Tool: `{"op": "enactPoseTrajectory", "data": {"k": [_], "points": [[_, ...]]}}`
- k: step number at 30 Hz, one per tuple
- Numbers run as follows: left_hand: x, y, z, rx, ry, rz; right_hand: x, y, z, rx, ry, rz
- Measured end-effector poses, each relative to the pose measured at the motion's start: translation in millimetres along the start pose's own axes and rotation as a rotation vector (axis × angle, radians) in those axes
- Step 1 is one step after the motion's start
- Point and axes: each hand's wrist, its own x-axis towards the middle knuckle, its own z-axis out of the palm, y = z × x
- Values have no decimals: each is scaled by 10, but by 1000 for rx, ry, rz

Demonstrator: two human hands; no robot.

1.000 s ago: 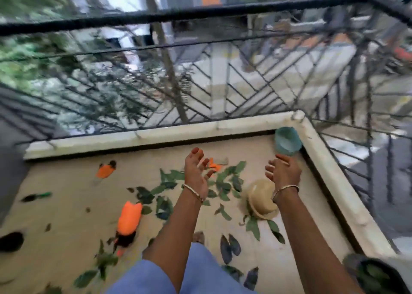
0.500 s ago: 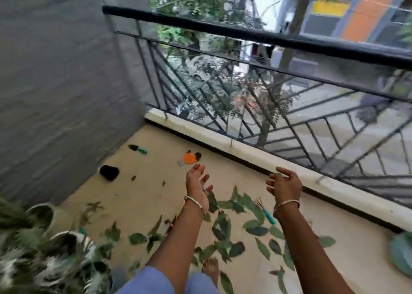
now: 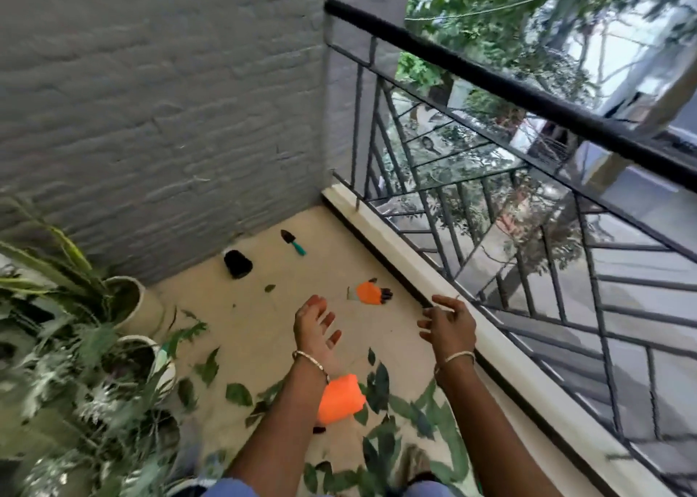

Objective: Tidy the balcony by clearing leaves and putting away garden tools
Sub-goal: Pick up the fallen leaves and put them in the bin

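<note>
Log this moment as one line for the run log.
left hand open, empty | right hand open, empty | leaves strewn on floor | trowel near wall | orange glove by railing

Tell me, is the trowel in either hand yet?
No, the trowel lies on the floor by the wall, while the left hand and right hand are open and empty.

Left forearm covers the left side of an orange item; its type cannot be told. Potted plants are motion-blurred and cut off by the left edge. Black object by the wall: type indeterminate. Leaves near the bottom edge smear together.
</note>
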Motion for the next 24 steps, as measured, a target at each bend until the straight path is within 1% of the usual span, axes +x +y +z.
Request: {"op": "enactPoseTrajectory", "data": {"k": [4,11,16,21,24], "points": [[240,40,142,-73,101,16,464,-119,268,-44,-111,10],[476,72,558,-305,350,91,1488,-445,619,-178,-350,-13],[612,-3,809,-381,482,131,2029,-670,983,-217,-486,-7],[821,-51,753,-445,618,147,2220,-545,1538,-246,-627,35],[1132,-75,627,-500,711,105,2281,-357,1894,-306,-704,37]]}}
